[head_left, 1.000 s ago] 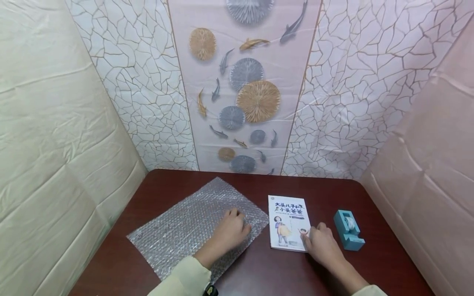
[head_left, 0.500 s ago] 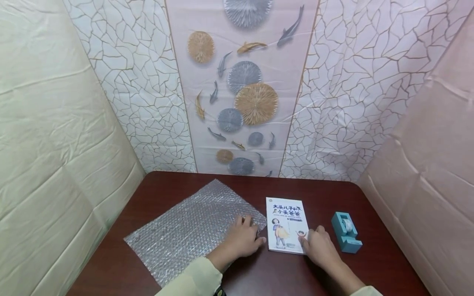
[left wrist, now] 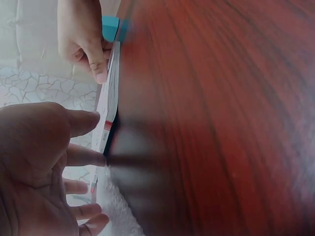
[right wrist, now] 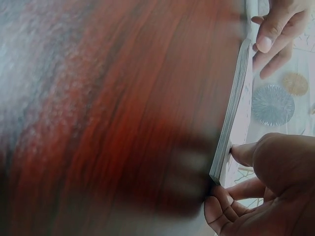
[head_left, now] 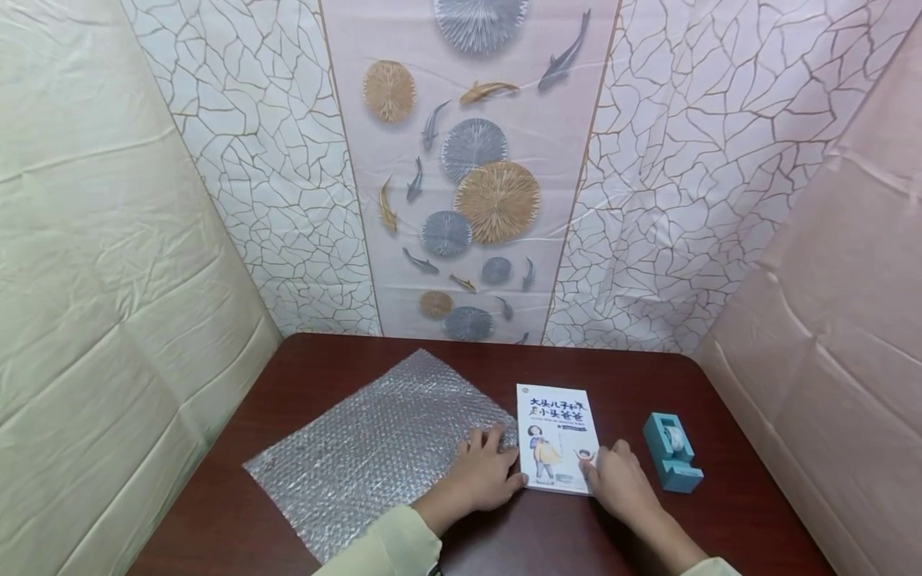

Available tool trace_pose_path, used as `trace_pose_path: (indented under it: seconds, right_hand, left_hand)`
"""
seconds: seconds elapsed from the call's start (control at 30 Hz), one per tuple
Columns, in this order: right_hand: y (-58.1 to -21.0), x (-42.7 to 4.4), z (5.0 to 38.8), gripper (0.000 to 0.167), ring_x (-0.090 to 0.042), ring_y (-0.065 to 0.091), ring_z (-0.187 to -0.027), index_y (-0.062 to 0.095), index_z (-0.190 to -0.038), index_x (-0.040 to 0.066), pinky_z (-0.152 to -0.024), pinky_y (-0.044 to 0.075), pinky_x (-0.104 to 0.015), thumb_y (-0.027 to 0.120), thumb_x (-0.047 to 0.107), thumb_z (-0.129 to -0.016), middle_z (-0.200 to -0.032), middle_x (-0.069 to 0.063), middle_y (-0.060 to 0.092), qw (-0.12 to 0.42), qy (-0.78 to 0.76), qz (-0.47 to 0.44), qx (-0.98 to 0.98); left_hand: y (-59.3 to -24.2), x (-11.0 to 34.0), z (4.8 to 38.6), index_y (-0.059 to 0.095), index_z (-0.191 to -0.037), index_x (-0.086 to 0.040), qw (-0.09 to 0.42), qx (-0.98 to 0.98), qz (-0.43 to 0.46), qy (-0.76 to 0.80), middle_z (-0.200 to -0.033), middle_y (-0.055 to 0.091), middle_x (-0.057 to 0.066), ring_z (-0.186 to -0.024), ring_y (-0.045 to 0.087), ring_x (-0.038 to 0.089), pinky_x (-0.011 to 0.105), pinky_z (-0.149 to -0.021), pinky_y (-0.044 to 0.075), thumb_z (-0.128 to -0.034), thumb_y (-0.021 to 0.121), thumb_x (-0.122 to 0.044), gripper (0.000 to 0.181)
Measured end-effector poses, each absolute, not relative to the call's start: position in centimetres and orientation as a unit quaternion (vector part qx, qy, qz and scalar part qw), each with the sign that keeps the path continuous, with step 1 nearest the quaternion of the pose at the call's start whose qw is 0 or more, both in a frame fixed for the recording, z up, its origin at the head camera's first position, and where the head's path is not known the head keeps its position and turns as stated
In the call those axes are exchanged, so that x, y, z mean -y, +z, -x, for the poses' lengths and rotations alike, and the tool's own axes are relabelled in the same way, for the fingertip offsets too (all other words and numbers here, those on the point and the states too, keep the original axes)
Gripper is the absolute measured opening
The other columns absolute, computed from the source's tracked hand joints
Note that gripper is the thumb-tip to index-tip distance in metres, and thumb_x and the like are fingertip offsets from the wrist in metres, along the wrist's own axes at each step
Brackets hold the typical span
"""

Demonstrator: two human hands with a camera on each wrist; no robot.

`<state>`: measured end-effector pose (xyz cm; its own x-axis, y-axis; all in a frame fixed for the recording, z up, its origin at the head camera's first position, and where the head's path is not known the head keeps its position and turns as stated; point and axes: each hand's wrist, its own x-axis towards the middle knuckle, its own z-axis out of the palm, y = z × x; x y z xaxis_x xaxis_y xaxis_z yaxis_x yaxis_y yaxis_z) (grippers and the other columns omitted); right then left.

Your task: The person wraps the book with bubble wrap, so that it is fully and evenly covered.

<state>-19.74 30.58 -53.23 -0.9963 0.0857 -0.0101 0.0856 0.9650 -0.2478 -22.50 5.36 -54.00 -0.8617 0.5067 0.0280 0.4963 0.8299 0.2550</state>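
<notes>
One white book [head_left: 553, 436], still pinched by the right hand [head_left: 625, 484], lies on the table [head_left: 555, 536], while the spread left hand [head_left: 484, 475] has shifted across bubble wrap [head_left: 374, 452] to the book's left edge.

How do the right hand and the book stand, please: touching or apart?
Touching: the right wrist view shows the right hand with its thumb on the book.

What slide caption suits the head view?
Right hand grips a book between bubble wrap and tape dispenser, left hand alongside.
</notes>
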Motion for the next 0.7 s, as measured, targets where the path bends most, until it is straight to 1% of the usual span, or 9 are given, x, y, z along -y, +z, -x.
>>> trace_pose_path:
  seconds: [0.13, 0.2, 0.3, 0.4, 0.47, 0.53, 0.6, 0.67, 0.7]
  right_hand:
    - [-53.1, -30.5, 19.7, 0.047, -0.032, 0.062, -0.086, 0.069, -0.115, -0.022, -0.077, 0.059, -0.052, 0.073, 0.024, -0.105, -0.104, -0.03, 0.059, 0.0, 0.126, 0.041, 0.991]
    - [-53.1, -30.4, 19.7, 0.047, -0.031, 0.061, -0.085, 0.069, -0.115, -0.022, -0.077, 0.059, -0.051, 0.073, 0.024, -0.105, -0.104, -0.029, 0.059, -0.002, 0.125, 0.043, 0.991]
    - [-52.9, -30.3, 19.7, 0.046, -0.029, 0.06, -0.083, 0.069, -0.114, -0.022, -0.075, 0.058, -0.049, 0.073, 0.023, -0.105, -0.102, -0.028, 0.059, -0.005, 0.125, 0.045, 0.991]
    - [-52.9, -30.3, 19.6, 0.046, -0.029, 0.06, -0.082, 0.069, -0.114, -0.022, -0.073, 0.058, -0.048, 0.073, 0.023, -0.105, -0.101, -0.028, 0.059, -0.006, 0.13, 0.045, 0.991]
    - [-52.9, -30.3, 19.7, 0.046, -0.029, 0.059, -0.082, 0.069, -0.114, -0.022, -0.072, 0.057, -0.048, 0.073, 0.023, -0.105, -0.101, -0.028, 0.059, -0.007, 0.133, 0.044, 0.99]
    - [-52.9, -30.4, 19.7, 0.046, -0.029, 0.059, -0.082, 0.069, -0.115, -0.022, -0.072, 0.057, -0.048, 0.072, 0.023, -0.105, -0.101, -0.028, 0.059, -0.007, 0.135, 0.044, 0.99]
    - [-52.9, -30.5, 19.7, 0.046, -0.03, 0.06, -0.083, 0.069, -0.116, -0.022, -0.073, 0.057, -0.049, 0.072, 0.022, -0.105, -0.102, -0.028, 0.059, -0.007, 0.136, 0.044, 0.99]
    - [-53.0, -30.5, 19.8, 0.046, -0.03, 0.06, -0.084, 0.069, -0.117, -0.022, -0.074, 0.057, -0.051, 0.072, 0.022, -0.105, -0.102, -0.029, 0.059, -0.007, 0.137, 0.045, 0.989]
    - [-53.0, -30.5, 19.8, 0.046, -0.03, 0.06, -0.084, 0.069, -0.118, -0.022, -0.074, 0.057, -0.051, 0.072, 0.022, -0.105, -0.102, -0.029, 0.059, -0.009, 0.139, 0.045, 0.989]
  left_hand:
    - [-55.4, -5.9, 22.9, 0.075, -0.142, -0.021, -0.003, -0.951, -0.271, 0.146, -0.173, 0.04, 0.009, -0.145, 0.044, 0.039, 0.056, -0.106, 0.043, -0.1084, 0.061, -0.054, 0.05]
    - [-55.4, -6.1, 22.9, 0.075, -0.143, -0.02, -0.007, -0.949, -0.275, 0.151, -0.174, 0.039, 0.008, -0.145, 0.043, 0.039, 0.057, -0.107, 0.043, -0.109, 0.06, -0.054, 0.05]
    - [-55.6, -6.4, 22.9, 0.075, -0.142, -0.018, -0.011, -0.945, -0.278, 0.17, -0.175, 0.038, 0.01, -0.142, 0.043, 0.039, 0.058, -0.108, 0.043, -0.1092, 0.062, -0.05, 0.048]
    - [-55.8, -6.8, 22.9, 0.077, -0.137, -0.014, -0.018, -0.944, -0.272, 0.188, -0.172, 0.039, 0.013, -0.139, 0.043, 0.039, 0.057, -0.107, 0.045, -0.1077, 0.064, -0.048, 0.047]
    - [-55.7, -6.9, 22.7, 0.08, -0.13, -0.012, -0.025, -0.942, -0.268, 0.199, -0.17, 0.042, 0.016, -0.138, 0.044, 0.039, 0.057, -0.107, 0.047, -0.1067, 0.065, -0.048, 0.045]
    - [-55.2, -7.0, 22.4, 0.081, -0.124, -0.012, -0.028, -0.941, -0.267, 0.208, -0.167, 0.045, 0.019, -0.137, 0.044, 0.041, 0.06, -0.109, 0.048, -0.1058, 0.066, -0.048, 0.044]
    - [-54.3, -7.1, 22.0, 0.082, -0.119, -0.011, -0.027, -0.94, -0.262, 0.215, -0.163, 0.049, 0.021, -0.136, 0.045, 0.041, 0.059, -0.111, 0.048, -0.1051, 0.068, -0.048, 0.042]
    - [-53.6, -7.0, 21.7, 0.083, -0.113, -0.008, -0.026, -0.939, -0.257, 0.227, -0.154, 0.057, 0.022, -0.133, 0.048, 0.038, 0.055, -0.113, 0.048, -0.1041, 0.069, -0.048, 0.043]
    - [-53.2, -7.0, 21.6, 0.083, -0.112, -0.007, -0.022, -0.938, -0.254, 0.233, -0.15, 0.06, 0.022, -0.132, 0.049, 0.038, 0.052, -0.114, 0.048, -0.1037, 0.07, -0.047, 0.043]
